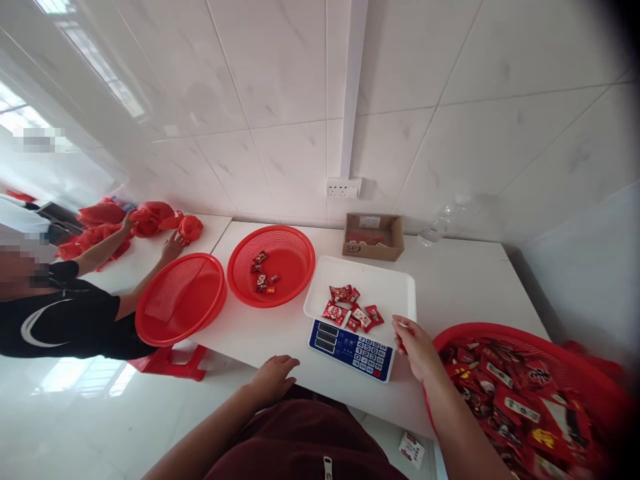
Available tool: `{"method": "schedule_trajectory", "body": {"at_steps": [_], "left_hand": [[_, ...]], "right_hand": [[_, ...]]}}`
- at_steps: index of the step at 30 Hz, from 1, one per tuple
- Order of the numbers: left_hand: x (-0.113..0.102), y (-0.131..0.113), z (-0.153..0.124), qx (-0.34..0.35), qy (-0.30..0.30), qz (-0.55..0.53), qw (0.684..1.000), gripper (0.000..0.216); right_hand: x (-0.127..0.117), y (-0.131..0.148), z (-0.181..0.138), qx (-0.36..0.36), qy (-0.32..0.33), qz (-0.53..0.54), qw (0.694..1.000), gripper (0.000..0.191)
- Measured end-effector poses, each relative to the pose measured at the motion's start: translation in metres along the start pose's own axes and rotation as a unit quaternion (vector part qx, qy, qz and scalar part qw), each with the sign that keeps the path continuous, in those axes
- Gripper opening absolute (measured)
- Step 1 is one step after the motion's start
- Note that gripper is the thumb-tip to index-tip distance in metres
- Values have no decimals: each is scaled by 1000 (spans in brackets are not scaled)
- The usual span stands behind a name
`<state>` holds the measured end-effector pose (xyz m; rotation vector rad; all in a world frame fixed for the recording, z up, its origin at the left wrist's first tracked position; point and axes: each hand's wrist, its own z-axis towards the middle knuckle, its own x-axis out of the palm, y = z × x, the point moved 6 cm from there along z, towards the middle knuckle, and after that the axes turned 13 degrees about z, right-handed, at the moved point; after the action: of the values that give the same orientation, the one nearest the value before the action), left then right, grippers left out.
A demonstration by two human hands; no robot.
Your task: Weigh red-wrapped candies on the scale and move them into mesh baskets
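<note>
- Wrapped sweets (335, 312) are gathered near the front edge of the white tray (375, 277), just left of the right hand (414, 341); the largest packet's long axis is laid roughly along that edge.
- The right hand is placed at the tray's front right corner, nearer to the sweets than the left hand (273, 379).
- The right fingers are drawn together, apparently pinched on a small red piece (401, 341), mostly hidden.
- The left hand is held by the front edge of the bench (460, 280), its fingers loosely extended, with nothing seen in them.
- About seven sweets are counted in the tray; some are overlapped, so the number cannot be fixed.
- One scale (353, 348) is set under the tray.
- Three red baskets are counted: one left basket (193, 303) at the bench's front left corner; one middle basket (293, 273), where about six pieces are seen; one right basket (500, 331) by the front right corner, heaped beyond counting.
- One cardboard box (367, 252) and one clear bottle (434, 231) are stood along the back edge.
</note>
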<state>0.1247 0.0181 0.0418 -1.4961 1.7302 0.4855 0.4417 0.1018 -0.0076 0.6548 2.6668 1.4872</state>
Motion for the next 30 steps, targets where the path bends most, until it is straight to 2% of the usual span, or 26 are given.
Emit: {"method": "schedule_trajectory", "body": {"at_steps": [3, 6, 8, 10, 17, 20, 23, 26, 30], "left_hand": [[1, -3, -7, -4, 6, 2, 1000, 44], [1, -2, -15, -11, 1, -2, 1000, 42], [3, 3, -20, -19, 0, -5, 1000, 42], [7, 8, -24, -21, 0, -6, 1000, 42], [16, 29, -30, 13, 5, 8, 1000, 44], [15, 43, -35, 39, 6, 19, 999, 44], [17, 64, -44, 61, 3, 28, 998, 44], [25, 90, -54, 73, -3, 31, 997, 43], [45, 123, -68, 83, 0, 32, 996, 43]], "right_hand": [[15, -2, 7, -11, 27, -148, 989, 51], [33, -1, 11, -36, 77, -222, 971, 50], [42, 1, 9, -64, 97, -218, 969, 52], [45, 4, 4, -85, 91, -195, 973, 54], [25, -8, -25, -88, 3, -95, 992, 51], [18, -28, -46, -65, -18, -16, 998, 50], [26, -55, -75, -31, -27, 41, 998, 47], [51, -88, -108, 6, -37, 58, 998, 49], [97, -131, -152, 43, -3, 2, 999, 47]]}}
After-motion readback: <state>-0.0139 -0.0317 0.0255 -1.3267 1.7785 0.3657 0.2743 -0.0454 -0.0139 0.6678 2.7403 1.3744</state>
